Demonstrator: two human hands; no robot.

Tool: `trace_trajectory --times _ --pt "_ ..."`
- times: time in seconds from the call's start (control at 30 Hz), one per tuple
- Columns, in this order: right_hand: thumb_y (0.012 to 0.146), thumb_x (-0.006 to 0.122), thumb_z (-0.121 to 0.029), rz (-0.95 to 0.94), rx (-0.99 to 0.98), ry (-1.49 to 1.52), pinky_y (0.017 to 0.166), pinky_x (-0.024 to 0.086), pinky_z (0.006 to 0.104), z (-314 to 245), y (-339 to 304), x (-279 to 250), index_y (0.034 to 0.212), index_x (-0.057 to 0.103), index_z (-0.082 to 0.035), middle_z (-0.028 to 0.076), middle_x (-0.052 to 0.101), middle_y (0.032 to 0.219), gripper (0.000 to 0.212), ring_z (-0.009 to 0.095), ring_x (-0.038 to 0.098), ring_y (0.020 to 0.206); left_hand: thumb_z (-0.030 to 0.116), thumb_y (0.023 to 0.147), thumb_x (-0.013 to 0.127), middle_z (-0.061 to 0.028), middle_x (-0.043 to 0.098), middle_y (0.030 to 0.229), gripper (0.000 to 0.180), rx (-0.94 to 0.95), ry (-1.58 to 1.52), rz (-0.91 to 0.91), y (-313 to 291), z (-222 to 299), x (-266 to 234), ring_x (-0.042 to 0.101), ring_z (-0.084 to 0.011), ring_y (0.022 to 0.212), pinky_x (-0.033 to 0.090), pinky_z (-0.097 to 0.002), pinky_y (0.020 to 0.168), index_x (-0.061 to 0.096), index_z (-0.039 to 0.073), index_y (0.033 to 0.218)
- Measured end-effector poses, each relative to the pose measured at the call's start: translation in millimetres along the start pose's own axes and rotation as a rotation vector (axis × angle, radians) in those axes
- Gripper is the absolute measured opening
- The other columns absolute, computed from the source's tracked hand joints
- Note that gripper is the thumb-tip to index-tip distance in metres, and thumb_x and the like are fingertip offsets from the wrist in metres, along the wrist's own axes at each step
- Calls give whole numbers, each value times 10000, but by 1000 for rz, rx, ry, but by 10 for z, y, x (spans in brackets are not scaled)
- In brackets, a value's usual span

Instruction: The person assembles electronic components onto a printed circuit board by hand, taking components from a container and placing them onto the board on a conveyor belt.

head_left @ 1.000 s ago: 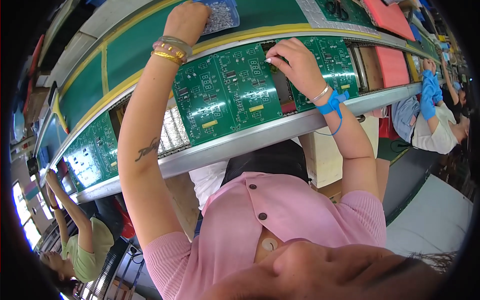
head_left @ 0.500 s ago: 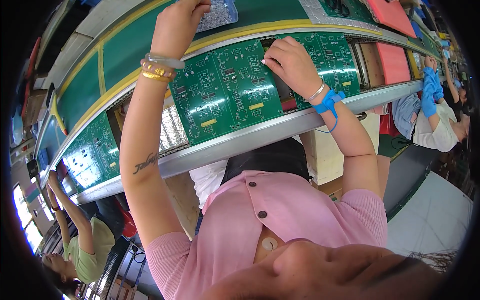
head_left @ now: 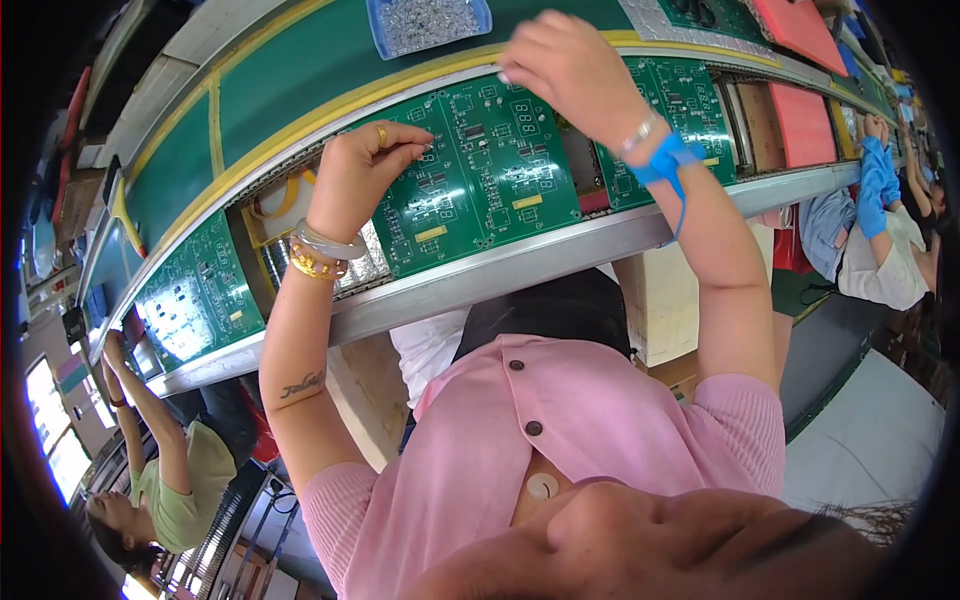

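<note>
So the green rectangular circuit board (head_left: pixel 500 190) has 2 sections and sits along the silver metal rail (head_left: pixel 470 270), long axis of each running away, far end leaning left. Left hand (head_left: pixel 362 170) has bunched fingers over it, right hand (head_left: pixel 578 78) blurry, curled. Can't tell what either's grasping.

Green bench (head_left: pixel 300 75): blue bin (head_left: pixel 376 28), clear parts (head_left: pixel 428 22) inside | metal rails (head_left: pixel 500 258): green circuit boards (head_left: pixel 468 200)

Pink slab (head_left: pixel 803 127), cream box (head_left: pixel 662 312), green-shirted co-worker (head_left: pixel 193 472)
</note>
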State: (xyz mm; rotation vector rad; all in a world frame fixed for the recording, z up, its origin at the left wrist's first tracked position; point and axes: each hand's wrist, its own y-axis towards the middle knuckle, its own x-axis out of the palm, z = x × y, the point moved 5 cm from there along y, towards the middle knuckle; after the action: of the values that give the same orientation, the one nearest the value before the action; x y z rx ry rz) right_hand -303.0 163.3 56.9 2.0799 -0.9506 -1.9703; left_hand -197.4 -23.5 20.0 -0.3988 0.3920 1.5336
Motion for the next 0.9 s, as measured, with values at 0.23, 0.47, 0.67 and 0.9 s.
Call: trace_trajectory --times 0.23,0.47,0.67,0.9 --pt "770 556 -162 -144 -9 -372 780 425 368 172 837 619 689 680 -116 44 641 756 155 213 571 890 56 792 707 -59 665 857 114 -12 48 38 -9 -44 71 628 -129 706 508 -249 663 686 -6 886" --pt "776 543 -163 -75 30 -288 789 431 375 146 877 664 667 680 -95 62 652 721 188 230 584 845 57 752 730 -81 570 913 152 184 208 92 12 13 106 578 -179 668 502 -286 625 672 -28 864" --pt "802 543 -160 91 68 -117 767 469 378 174 800 575 726 622 -74 88 641 728 140 258 585 834 94 751 730 -91 572 909 148 122 312 104 52 56 163 601 -237 721 499 -331 638 672 -15 832" --pt "857 550 -157 -65 318 131 709 495 407 11 685 286 787 549 -54 141 601 770 124 315 592 792 96 751 706 -83 561 916 127 261 437 100 42 89 198 599 -285 768 490 -378 668 663 3 826"
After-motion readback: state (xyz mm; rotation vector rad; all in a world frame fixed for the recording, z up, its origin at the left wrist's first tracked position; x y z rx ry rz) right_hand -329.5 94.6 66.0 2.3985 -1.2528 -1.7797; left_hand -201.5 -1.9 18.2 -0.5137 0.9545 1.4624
